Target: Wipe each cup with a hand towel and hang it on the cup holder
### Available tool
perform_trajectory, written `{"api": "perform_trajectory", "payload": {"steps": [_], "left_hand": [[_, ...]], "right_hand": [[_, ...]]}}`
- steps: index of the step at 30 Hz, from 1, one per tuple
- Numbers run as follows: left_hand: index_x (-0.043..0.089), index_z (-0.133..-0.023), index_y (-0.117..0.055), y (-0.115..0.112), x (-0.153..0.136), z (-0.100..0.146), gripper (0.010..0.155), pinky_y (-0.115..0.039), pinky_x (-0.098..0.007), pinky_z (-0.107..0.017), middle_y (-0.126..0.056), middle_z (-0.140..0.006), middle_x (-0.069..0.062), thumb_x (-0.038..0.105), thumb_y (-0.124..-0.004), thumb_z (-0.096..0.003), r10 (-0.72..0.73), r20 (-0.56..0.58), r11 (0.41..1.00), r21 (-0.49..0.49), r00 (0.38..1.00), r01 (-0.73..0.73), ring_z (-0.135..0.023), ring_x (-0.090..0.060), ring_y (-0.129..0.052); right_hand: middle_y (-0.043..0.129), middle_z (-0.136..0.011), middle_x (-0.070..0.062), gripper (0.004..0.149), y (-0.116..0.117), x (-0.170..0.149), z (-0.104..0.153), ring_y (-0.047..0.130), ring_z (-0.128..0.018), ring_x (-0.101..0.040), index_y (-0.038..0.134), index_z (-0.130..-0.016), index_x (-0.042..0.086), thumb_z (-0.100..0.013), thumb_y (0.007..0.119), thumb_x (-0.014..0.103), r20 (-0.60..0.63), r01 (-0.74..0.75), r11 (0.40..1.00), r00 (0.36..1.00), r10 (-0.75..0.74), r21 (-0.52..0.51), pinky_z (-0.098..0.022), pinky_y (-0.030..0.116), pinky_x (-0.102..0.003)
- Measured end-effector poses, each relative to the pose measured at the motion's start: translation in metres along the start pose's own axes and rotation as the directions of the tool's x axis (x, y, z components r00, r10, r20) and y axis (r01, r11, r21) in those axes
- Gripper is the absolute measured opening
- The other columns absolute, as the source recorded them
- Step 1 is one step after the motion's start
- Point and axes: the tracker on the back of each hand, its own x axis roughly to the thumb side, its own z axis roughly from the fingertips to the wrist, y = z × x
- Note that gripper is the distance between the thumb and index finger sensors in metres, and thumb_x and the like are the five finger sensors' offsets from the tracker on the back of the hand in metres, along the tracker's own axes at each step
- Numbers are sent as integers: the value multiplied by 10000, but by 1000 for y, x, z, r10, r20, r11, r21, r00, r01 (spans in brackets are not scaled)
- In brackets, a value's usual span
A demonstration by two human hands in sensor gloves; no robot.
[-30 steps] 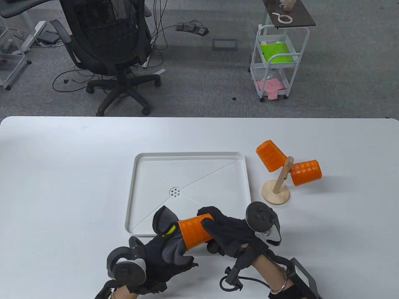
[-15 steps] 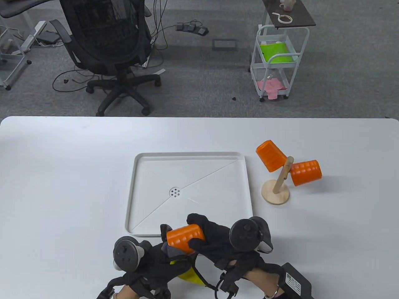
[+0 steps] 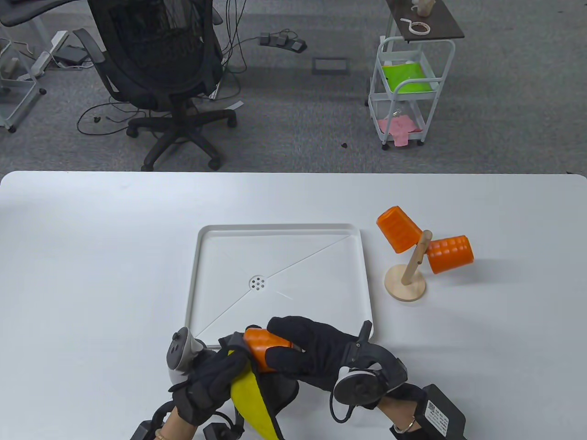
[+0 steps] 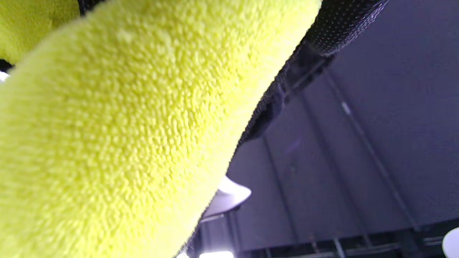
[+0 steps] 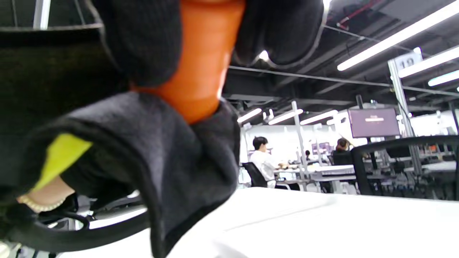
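My right hand (image 3: 293, 350) grips an orange ribbed cup (image 3: 263, 346) above the table's front edge, just below the white tray (image 3: 279, 229). My left hand (image 3: 208, 380) holds a hand towel (image 3: 252, 401), yellow on one side and dark grey on the other, against the cup's lower end. In the right wrist view the cup (image 5: 200, 61) sits between my gloved fingers (image 5: 143, 39) with the grey towel (image 5: 172, 150) wrapped below it. The left wrist view is filled by the yellow towel (image 4: 118, 136). Two more orange cups (image 3: 398, 234) (image 3: 448, 254) hang on the wooden cup holder (image 3: 406, 282).
The white tray lies in the table's middle with a drain (image 3: 257, 283) at its centre. The cup holder stands just right of the tray. A black box (image 3: 442, 410) sits on my right forearm. Beyond the table are an office chair (image 3: 156, 68) and a white cart (image 3: 408, 87).
Both hands drew toward the table's front edge with the cup. The cup turned in my right hand, and the towel's yellow side now hangs out under my left hand.
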Motion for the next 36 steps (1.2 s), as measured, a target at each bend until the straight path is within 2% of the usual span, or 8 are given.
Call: {"api": "perform_trajectory", "payload": {"steps": [4,8,11,14,19,25,29,36], "left_hand": [[144,-1130,-520,11,13,6,681,-713,-524,-642,-734,-1137,-80,622,-590,-650,-103,56,990,97,993,98,-1021,-257,-689],[296,-1194,-317,10,27,10,700,-611,-572,-724,-469,-1277,7,614,-614,-645,-302,133,940,204,944,272,-1157,-247,-465],[378,-1190,-229,5,33,10,730,-530,-613,-755,-314,-1312,75,607,-645,-636,-442,151,891,190,884,413,-1193,-220,-306],[431,-1178,-192,-2,32,8,756,-492,-634,-764,-220,-1315,120,615,-671,-624,-501,151,863,158,852,480,-1191,-237,-219],[494,-1162,-147,-4,21,7,778,-442,-683,-751,-124,-1310,154,646,-679,-615,-400,123,913,140,908,383,-1174,-310,-128],[485,-1158,-55,-2,0,7,850,-526,-706,-696,-65,-1298,-33,710,-662,-608,-147,19,977,157,989,142,-1099,-529,-191],[433,-1178,-101,-2,-13,7,841,-694,-592,-668,-215,-1285,-97,699,-668,-617,22,-55,986,164,998,-13,-1079,-521,-390],[377,-1171,-239,-3,-17,7,755,-785,-450,-600,-401,-1215,-68,695,-660,-632,-2,-90,984,178,996,18,-1032,-406,-552]], "right_hand": [[341,-1202,-55,721,-14,-6,3,637,-1028,-377,386,-1002,550,-491,860,365,-37,-2,999,999,0,-44,-723,728,-468],[369,-1195,-96,716,-27,-22,10,687,-979,-351,350,-1057,520,-515,815,459,-148,116,978,979,-142,-171,-687,747,-447],[395,-1179,-137,716,-25,-26,10,719,-932,-364,350,-1083,478,-525,800,474,-203,218,950,943,-265,-225,-653,759,-446],[416,-1167,-160,715,-17,-23,6,740,-903,-377,365,-1090,455,-522,800,474,-223,221,952,937,-268,-213,-633,774,-442],[418,-1170,-150,718,1,-9,-1,734,-916,-380,381,-1080,465,-508,815,454,-135,171,979,973,-186,-112,-654,768,-442],[391,-1182,-106,728,15,14,-5,688,-976,-380,406,-1043,499,-479,854,394,28,-18,998,999,20,-54,-712,744,-443],[433,-1173,-88,754,17,27,-4,718,-975,-338,377,-1039,503,-463,857,416,88,-239,970,966,243,-52,-716,764,-406],[533,-1128,-136,875,19,36,-5,820,-893,-323,289,-1080,325,-437,869,448,79,-318,944,942,325,-91,-652,829,-364]]}}
